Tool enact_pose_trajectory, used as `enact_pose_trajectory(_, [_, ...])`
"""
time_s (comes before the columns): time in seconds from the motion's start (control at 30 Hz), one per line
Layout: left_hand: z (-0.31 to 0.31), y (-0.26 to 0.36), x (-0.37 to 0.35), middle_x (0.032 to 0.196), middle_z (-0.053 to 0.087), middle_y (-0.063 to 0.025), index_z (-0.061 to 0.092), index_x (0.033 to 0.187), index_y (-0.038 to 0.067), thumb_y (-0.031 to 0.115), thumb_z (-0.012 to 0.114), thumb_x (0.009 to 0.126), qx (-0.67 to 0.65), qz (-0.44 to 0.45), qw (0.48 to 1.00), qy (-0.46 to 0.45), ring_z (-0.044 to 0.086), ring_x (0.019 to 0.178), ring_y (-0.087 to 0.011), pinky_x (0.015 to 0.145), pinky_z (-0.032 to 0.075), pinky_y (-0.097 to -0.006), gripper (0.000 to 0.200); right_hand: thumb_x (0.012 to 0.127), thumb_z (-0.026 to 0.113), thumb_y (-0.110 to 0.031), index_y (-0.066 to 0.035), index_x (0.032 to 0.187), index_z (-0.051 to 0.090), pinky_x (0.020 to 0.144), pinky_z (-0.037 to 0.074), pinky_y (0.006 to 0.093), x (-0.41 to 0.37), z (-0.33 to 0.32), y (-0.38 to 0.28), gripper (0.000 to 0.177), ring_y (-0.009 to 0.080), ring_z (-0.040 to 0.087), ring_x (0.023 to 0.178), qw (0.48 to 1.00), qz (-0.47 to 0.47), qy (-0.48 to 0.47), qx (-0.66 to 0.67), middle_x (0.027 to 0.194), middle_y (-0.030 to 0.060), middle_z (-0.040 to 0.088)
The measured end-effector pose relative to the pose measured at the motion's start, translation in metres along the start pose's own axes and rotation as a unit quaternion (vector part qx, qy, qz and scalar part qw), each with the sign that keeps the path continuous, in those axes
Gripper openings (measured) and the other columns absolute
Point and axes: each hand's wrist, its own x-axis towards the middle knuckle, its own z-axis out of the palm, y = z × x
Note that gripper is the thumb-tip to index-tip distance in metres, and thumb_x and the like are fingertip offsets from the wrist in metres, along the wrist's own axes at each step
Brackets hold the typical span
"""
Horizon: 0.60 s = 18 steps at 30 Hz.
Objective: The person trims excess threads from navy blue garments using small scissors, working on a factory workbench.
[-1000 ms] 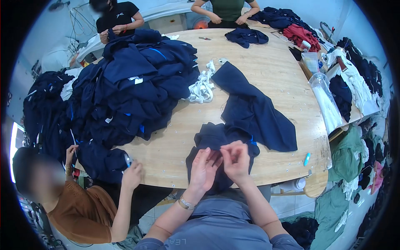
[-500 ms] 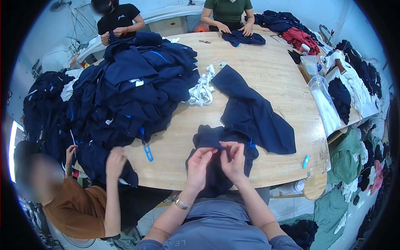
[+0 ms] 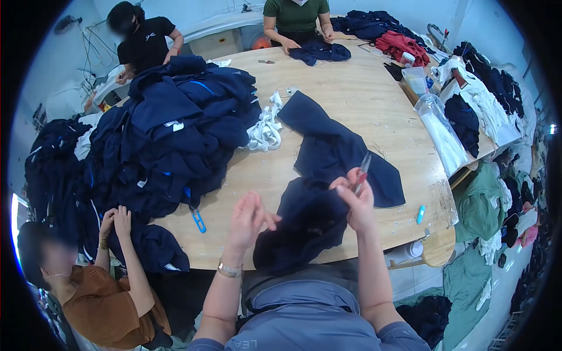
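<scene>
1. Locating: the navy garment point(image 3: 304, 225) is lying crumpled in front of me, right of the big pile point(image 3: 175, 131) and nearer to me than most of it; its details are blurring
2. Left grip: my left hand point(image 3: 250, 219) is hanging loose and empty, fingers parted, between the pile and the garment; I am not able to tell whether a fingertip is touching cloth
3. Right grip: my right hand point(image 3: 357, 196) is clasping the red-gripped snips point(image 3: 364, 168), blades pointing up, farther right of the pile than my left; whether I am also pinching cloth I cannot tell
4. Neighbours: the navy panel point(image 3: 331, 143) is spreading right of the pile, just beyond the garment; the white strips point(image 3: 266, 128) are lying right beside the pile
5. Handling, judged: I am expecting the cloth to be light, soft and limp, folding rather than resisting, not fragile except near blade tips
6. Hold, judged: I am favouring a finger-and-thumb pinch on the edge facing the pile, with blades staying clear of folds
</scene>
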Motion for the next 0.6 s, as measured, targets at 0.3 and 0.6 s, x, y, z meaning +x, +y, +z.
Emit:
enact_pose_trajectory(0.3, [0.051, -0.021, -0.016, 0.097, 0.063, -0.0107, 0.055, 0.113, 0.0, 0.036, 0.036, 0.101, 0.189, -0.302, 0.93, -0.09, 0.063, 0.086, -0.0163, 0.071, 0.052, -0.026, 0.043, 0.085, 0.057, 0.006, -0.011, 0.091, 0.036, 0.073, 0.047, 0.0234, -0.002, 0.025, 0.006, 0.028, 0.0133, 0.059, 0.082, 0.996, 0.049, -0.02, 0.076, 0.089, 0.012, 0.059])
enact_pose_trajectory(0.6, [0.058, -0.017, -0.001, 0.111, 0.061, -0.0064, 0.057, 0.115, 0.006, 0.027, 0.052, 0.096, -0.06, -0.055, 0.982, 0.169, 0.059, 0.097, -0.0148, 0.086, 0.047, -0.0302, 0.029, 0.084, 0.06, 0.005, -0.012, 0.091, 0.038, 0.071, 0.048, 0.0229, -0.009, 0.027, 0.005, 0.028, 0.0128, 0.06, 0.08, 0.985, 0.103, -0.009, 0.139, 0.09, 0.0116, 0.061])
